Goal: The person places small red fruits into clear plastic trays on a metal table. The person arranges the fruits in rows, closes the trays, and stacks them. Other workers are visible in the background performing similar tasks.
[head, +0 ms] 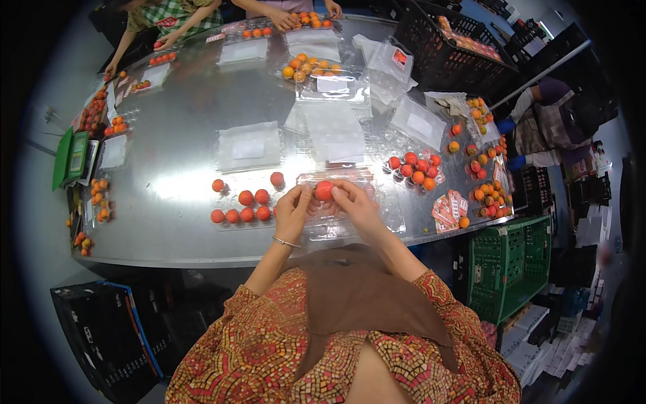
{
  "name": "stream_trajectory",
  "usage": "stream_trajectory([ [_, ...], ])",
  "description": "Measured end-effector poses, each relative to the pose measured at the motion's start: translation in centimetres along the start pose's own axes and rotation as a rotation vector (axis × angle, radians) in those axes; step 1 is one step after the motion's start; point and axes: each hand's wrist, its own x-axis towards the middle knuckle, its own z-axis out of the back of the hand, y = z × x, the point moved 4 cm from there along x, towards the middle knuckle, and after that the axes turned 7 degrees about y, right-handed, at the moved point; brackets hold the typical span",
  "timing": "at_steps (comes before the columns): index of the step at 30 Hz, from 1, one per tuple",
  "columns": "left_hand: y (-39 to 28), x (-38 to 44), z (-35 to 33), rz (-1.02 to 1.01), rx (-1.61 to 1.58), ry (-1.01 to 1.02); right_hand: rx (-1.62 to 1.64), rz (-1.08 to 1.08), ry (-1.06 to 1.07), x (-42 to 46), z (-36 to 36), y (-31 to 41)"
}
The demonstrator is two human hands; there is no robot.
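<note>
A round red tomato (323, 191) is held up in front of me between both hands. My right hand (357, 203) grips it from the right, thumb on its near face. Fingertips of my left hand (294, 207) are pinched together at its left side. Beneath my hands lies a clear plastic punnet (388, 217), partly hidden by them. Just left of my wrist, several red tomatoes (247, 215) sit in rows in clear plastic packaging. One more tomato (276, 179) rests beyond my left hand. To the right is a cluster of red and orange tomatoes (418, 177).
Lined punnets (249, 146) and stacked clear trays (330, 126) occupy the steel table (176, 116). Printed labels (446, 212) lie near the right edge. A green scale (75, 154) stands far left. Co-workers' hands (283, 20) handle fruit opposite. A green crate (509, 267) is lower right.
</note>
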Motion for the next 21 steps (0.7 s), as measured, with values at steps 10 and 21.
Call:
stream_trajectory([
  [10,-0.4,-0.2,0.1,-0.007,0.095,-0.045,-0.334,0.152,-0.285,1.5,5.2,1.3],
  [21,0.6,0.9,5.2,-0.051,0.099,-0.221,-1.228,0.162,-0.810,2.8,24.2,2.9],
])
